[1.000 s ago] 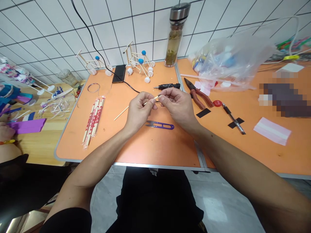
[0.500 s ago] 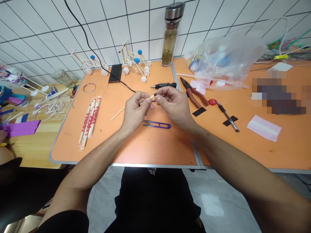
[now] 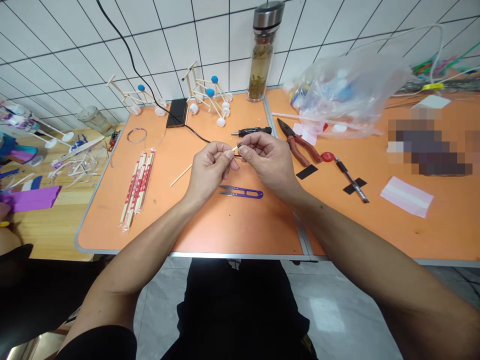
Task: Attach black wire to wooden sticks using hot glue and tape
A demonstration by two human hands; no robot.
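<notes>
My left hand [image 3: 213, 167] is closed in a pinch around a thin wooden chopstick [image 3: 181, 175], whose long end slants out to the lower left. At the chopstick's other end, the closed fingertips of my right hand [image 3: 268, 162] pinch a small dark piece, perhaps black tape, wrapped at the tip. The fingers partly hide this piece. Below both hands lie purple thread snips [image 3: 243, 192]. Just behind the right hand rests a black screwdriver-like tool [image 3: 255, 131].
Wrapped chopsticks [image 3: 138, 190] lie left, a phone [image 3: 176, 113] and stick models [image 3: 210, 95] behind. A tea bottle [image 3: 260, 60] stands by the wall. Pliers [image 3: 300, 142], black tape strips [image 3: 307, 172], a pen [image 3: 351, 180] and a plastic bag [image 3: 345, 95] are right. Another person's hand [image 3: 4, 210] shows far left.
Both hands keep almost the same pose on the chopstick, with only slight finger movement at its dark tip. The whole view has shifted very slightly.
</notes>
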